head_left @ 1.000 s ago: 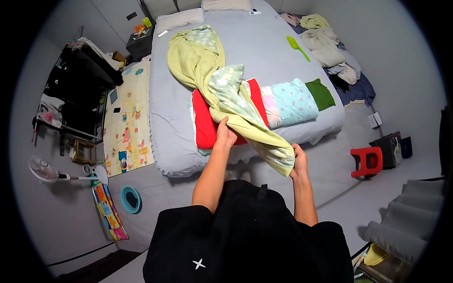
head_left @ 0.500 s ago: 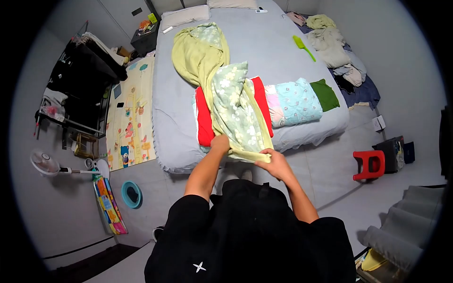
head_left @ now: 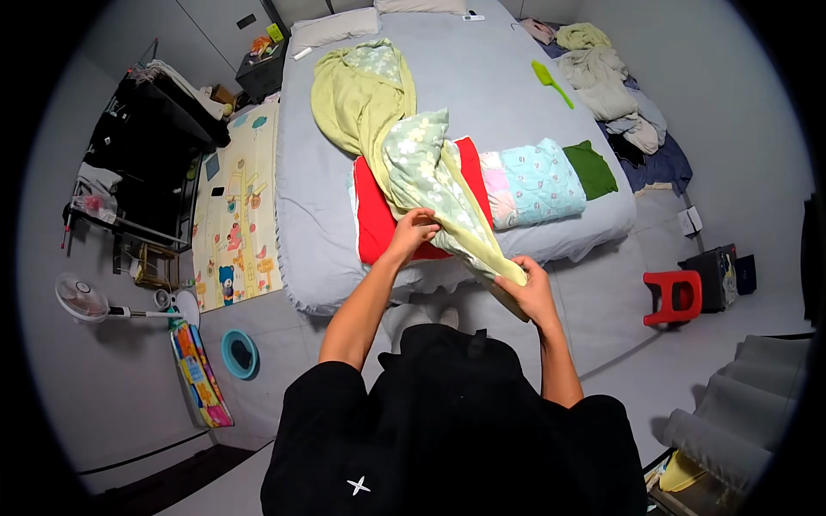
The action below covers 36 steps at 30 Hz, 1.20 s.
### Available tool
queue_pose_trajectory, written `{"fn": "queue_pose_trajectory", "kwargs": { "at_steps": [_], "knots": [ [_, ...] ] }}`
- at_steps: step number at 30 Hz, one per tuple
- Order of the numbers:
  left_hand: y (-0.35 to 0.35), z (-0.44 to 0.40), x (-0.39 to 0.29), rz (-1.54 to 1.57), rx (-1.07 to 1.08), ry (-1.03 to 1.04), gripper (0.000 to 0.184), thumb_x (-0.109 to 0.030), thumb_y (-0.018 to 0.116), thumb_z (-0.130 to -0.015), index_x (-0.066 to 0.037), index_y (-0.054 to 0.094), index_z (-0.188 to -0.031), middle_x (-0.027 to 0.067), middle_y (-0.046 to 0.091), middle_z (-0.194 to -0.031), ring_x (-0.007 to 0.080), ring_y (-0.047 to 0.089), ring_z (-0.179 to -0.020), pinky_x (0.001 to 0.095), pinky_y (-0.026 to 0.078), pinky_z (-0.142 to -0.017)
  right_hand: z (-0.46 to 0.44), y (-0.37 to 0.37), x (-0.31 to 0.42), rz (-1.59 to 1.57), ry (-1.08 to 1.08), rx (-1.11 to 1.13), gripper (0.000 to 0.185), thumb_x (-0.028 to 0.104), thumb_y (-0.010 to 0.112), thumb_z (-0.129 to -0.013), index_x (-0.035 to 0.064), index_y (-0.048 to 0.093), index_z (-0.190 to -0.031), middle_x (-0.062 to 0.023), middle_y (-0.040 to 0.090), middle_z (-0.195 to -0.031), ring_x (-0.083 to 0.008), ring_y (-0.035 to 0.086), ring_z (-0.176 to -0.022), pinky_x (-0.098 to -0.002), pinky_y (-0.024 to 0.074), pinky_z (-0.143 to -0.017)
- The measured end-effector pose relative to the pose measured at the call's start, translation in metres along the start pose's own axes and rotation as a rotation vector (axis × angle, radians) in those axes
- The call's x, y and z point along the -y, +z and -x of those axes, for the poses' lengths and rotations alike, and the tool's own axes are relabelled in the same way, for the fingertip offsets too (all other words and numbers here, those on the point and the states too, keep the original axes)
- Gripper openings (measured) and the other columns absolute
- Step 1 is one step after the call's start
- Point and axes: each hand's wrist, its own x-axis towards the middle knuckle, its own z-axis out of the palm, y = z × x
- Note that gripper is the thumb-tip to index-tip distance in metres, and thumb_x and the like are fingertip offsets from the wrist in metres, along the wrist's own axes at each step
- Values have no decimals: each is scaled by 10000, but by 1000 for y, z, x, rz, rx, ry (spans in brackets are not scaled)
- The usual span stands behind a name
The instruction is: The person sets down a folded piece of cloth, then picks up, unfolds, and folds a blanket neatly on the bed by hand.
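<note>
Blanket [head_left: 419, 159] across red bedding [head_left: 372, 219]

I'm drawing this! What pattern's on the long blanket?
The blanket has pale flowers on green, plain yellow-green elsewhere; best in head view.

Blanket [head_left: 413, 155] partly hides red cloth [head_left: 372, 225].

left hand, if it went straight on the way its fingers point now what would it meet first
Most likely the green floral blanket, which lies just ahead of the left hand; whether they already touch is unclear from this view.
</note>
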Motion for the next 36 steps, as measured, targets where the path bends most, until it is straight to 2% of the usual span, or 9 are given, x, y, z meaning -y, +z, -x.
{"fn": "queue_pose_trajectory", "kwargs": {
  "at_steps": [2,3,6,10,14,20,26,32,36],
  "knots": [
    [7,8,-7,-398,114,190,293,-53,630,-877,-42,613,-1170,106,599,-1185,201,647,-934,322,550,-825,-1,-3,-2,39,-36,-8,336,199,805,-806,22,631,-1032,-110,713,-848,-147,633,-721,-320,514,-668],
    [13,14,-19,-617,141,283,196,-133,730,-821,-78,693,-1005,87,585,-1204,235,619,-1024,357,505,-898,1,-6,8,84,-32,2,334,196,802,-808,22,631,-1036,-119,717,-845,-158,644,-708,-322,514,-661],
    [31,41,-53,-1186,112,508,171,-176,775,-788,-122,721,-941,87,580,-1171,282,513,-1199,398,431,-976,3,-14,28,211,-60,24,316,178,790,-810,29,631,-1038,-151,722,-833,-236,687,-694,-342,520,-647],
    [35,50,-61,-1254,363,699,114,-225,773,-791,-150,710,-849,60,579,-1358,307,458,-1298,442,337,-1045,2,-21,26,352,-196,8,266,143,771,-798,47,617,-993,-180,697,-786,-368,685,-713,-396,518,-626],
    [41,51,-54,-1252,507,684,164,-205,717,-823,-130,693,-967,55,648,-1243,230,548,-1233,455,329,-1066,2,-26,23,501,-275,-5,234,121,758,-792,65,574,-925,-160,666,-730,-385,652,-690,-439,496,-595],
    [53,56,-54,-1218,431,782,265,-171,696,-827,-119,620,-1075,65,654,-1179,242,580,-1185,481,339,-1085,2,-29,26,552,-371,-28,233,112,756,-791,77,556,-906,-151,647,-699,-378,641,-660,-449,484,-573],
    [72,59,-58,-1248,539,952,323,-132,727,-802,-139,612,-1104,74,638,-1230,236,558,-1251,493,339,-1125,-1,-28,29,548,-394,-20,231,108,758,-787,80,563,-907,-147,648,-700,-368,642,-645,-445,487,-565],
    [73,55,-57,-1372,593,947,192,-244,705,-816,-108,692,-950,69,640,-1130,249,568,-1203,497,357,-1116,-2,-27,33,535,-437,2,219,98,759,-778,83,570,-889,-137,635,-677,-354,644,-628,-435,488,-557],
    [64,50,-67,-1415,656,894,173,-259,690,-809,-98,726,-861,96,601,-993,275,597,-1033,430,428,-964,-2,-28,34,528,-445,10,221,94,764,-767,83,575,-882,-134,631,-672,-347,642,-623,-426,487,-554]
  ]
}}
